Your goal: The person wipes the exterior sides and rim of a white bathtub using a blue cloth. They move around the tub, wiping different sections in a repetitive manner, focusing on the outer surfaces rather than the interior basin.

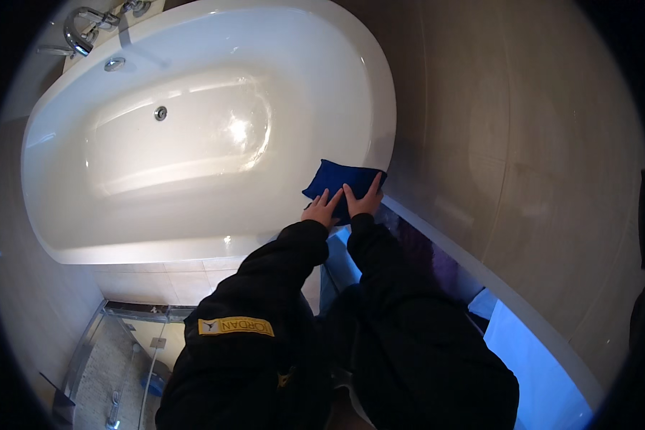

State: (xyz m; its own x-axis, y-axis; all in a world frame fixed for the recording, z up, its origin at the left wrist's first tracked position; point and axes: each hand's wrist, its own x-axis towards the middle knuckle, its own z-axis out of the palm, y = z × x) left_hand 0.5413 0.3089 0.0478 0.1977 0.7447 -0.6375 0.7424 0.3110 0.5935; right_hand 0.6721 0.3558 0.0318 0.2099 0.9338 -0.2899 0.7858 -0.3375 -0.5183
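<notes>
A dark blue cloth (pixel 344 177) lies spread over the near right rim of a white oval bathtub (pixel 193 201), part of it reaching onto the inner slope. My left hand (pixel 321 209) rests on the cloth's lower left part with its fingers spread. Close beside it, my right hand (pixel 364 200) presses on the right part, one finger stretched toward the cloth's right corner. Both palms face down, and the fingertips of the two hands nearly meet. Whether any fold is pinched under the fingers cannot be told.
A chrome faucet (pixel 78 32) stands at the tub's far left edge. The drain (pixel 160 113) is in the tub floor. A tiled wall (pixel 462 107) rises close on the right. A glass shower enclosure (pixel 150 360) is at lower left.
</notes>
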